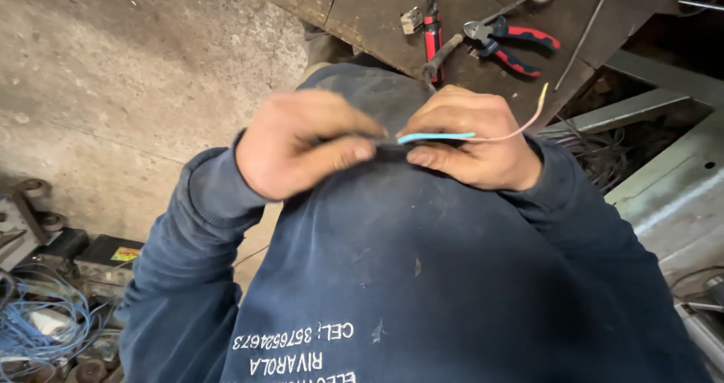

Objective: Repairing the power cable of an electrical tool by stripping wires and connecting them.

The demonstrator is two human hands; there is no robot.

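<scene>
My left hand (305, 142) and my right hand (471, 138) meet in front of my chest, over my dark blue sweatshirt (422, 277). Both pinch a thin bundle of wires. A light blue wire (437, 136) shows between the fingers of my right hand, and a thin pink wire (520, 123) curves up and to the right from it, ending in a yellowish tip. My left thumb and forefinger press on the dark end of the bundle where the hands touch.
A rusty metal bench (362, 13) lies beyond my hands with red-and-black cutting pliers (509, 44), a red-handled screwdriver (431, 32) and a hammer-like tool. Tangled blue wire (45, 323) and metal parts lie at the lower left. A grey metal frame (664, 187) and dark cables sit to the right.
</scene>
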